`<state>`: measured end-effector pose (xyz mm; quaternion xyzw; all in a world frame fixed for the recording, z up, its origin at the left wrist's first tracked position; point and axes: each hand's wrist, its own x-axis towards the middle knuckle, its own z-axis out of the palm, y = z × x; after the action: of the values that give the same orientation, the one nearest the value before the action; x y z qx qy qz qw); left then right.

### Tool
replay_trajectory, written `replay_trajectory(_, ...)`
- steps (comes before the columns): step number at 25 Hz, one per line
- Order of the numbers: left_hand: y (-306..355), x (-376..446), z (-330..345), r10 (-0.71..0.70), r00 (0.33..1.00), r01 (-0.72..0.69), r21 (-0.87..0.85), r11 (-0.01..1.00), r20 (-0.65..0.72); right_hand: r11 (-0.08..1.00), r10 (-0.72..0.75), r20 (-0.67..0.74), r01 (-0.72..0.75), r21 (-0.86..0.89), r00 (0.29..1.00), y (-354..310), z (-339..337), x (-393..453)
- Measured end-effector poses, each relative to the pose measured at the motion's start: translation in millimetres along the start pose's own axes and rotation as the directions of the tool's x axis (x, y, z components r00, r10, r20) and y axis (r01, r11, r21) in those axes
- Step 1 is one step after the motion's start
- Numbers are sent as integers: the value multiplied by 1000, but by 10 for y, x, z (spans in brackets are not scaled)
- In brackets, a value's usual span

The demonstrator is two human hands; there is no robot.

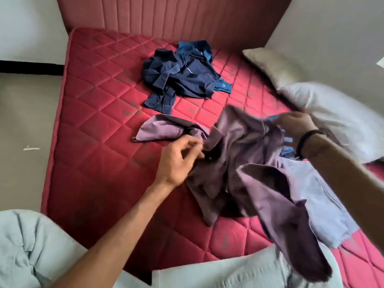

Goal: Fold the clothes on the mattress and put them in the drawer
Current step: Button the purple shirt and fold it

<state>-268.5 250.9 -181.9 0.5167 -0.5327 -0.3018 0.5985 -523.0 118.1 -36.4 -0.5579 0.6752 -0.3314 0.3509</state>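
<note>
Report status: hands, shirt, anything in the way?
Left hand and right hand both grip the purple shirt, lifted, unfolded. Navy clothes piled beyond. Lilac garment lies underneath.

Shirt pile (182, 77) on mattress (99, 113), pillows (332, 113) right

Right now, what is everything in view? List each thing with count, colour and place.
mattress: one, red quilted, fills the middle.
headboard: one, pink padded, behind the mattress.
purple shirt: one, crumpled, held up over the near mattress, one sleeve lying to the left.
dark blue clothes: a heap, count unclear, far middle of the mattress.
pale lilac garment: one, flat on the mattress under the purple shirt.
pillows: two, beige and white, right edge.
left hand: grips the shirt's left part.
right hand: pinches the shirt's top edge; black wristband.
</note>
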Motion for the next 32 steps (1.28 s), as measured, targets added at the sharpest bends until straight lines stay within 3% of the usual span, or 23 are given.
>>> replay_trajectory(1,-39,75,-97,0,994,-5,-43,999,-111,995,-72,-73,66,-80,995,111,86,-1)
replay_trajectory(2,-104,157,-227,-36,979,20,-82,996,-200,974,-170,-57,159,-159,984,212,195,-69)
replay_trajectory(3,-171,234,-369,-87,965,67,-89,994,-247,922,-298,55,302,-241,953,336,303,-184)
replay_trajectory(5,-350,302,-554,-183,959,192,22,981,-215,741,-419,420,570,-354,805,517,572,-548)
replay_trajectory(7,-465,179,-501,-314,948,318,224,921,-52,584,-306,634,666,-464,710,776,796,-708)
replay_trajectory(9,-504,-1,-289,-390,911,295,444,846,137,402,-252,616,660,-635,746,964,950,-684)
replay_trajectory(10,-515,-71,-184,-403,892,251,519,817,204,372,-255,592,642,-670,765,996,983,-660)
replay_trajectory(13,-516,-240,77,-411,861,99,693,714,300,396,-324,556,644,-655,765,905,989,-573)
replay_trajectory(15,-515,-353,204,-408,858,6,789,614,310,477,-422,488,645,-597,764,733,929,-577)
replay_trajectory(16,-515,-358,212,-395,873,14,796,605,285,528,-473,428,636,-563,770,607,878,-589)
replay_trajectory(18,-387,-265,87,-254,954,86,670,737,157,614,-519,303,595,-519,799,305,734,-573)
replay_trajectory(19,-282,-162,-27,-124,992,91,547,832,24,630,-556,265,607,-484,788,132,628,-571)
replay_trajectory(20,-159,-31,-200,-4,989,65,404,912,-150,630,-588,278,646,-431,759,-47,515,-587)
replay_trajectory(22,215,221,-655,182,877,-72,253,965,-444,551,-595,445,743,-381,669,-417,297,-644)
replay_trajectory(23,311,324,-951,189,804,-79,213,974,-564,461,-549,539,770,-442,638,-553,235,-637)
replay_trajectory(25,182,530,-1713,68,570,-8,78,997,-819,236,-506,569,739,-632,648,-690,200,-506)
replay_trajectory(26,24,561,-2100,-57,519,62,-29,998,-853,198,-539,512,691,-695,669,-685,180,-401)
replay_trajectory(27,-84,516,-2391,-164,515,124,-116,985,-842,238,-567,431,641,-730,702,-629,161,-314)
replay_trajectory(29,-175,377,-2453,-218,511,362,-22,932,-831,433,-527,343,593,-679,778,-446,193,-309)
replay_trajectory(30,-247,284,-2317,-197,581,505,161,848,-790,496,-466,403,610,-618,788,-326,265,-374)
replay_trajectory(31,-213,153,-2122,-120,660,548,366,752,-742,502,-394,515,648,-572,761,-211,371,-487)
replay_trajectory(32,-187,78,-1930,-10,759,479,549,685,-651,483,-299,630,683,-548,717,-72,506,-632)
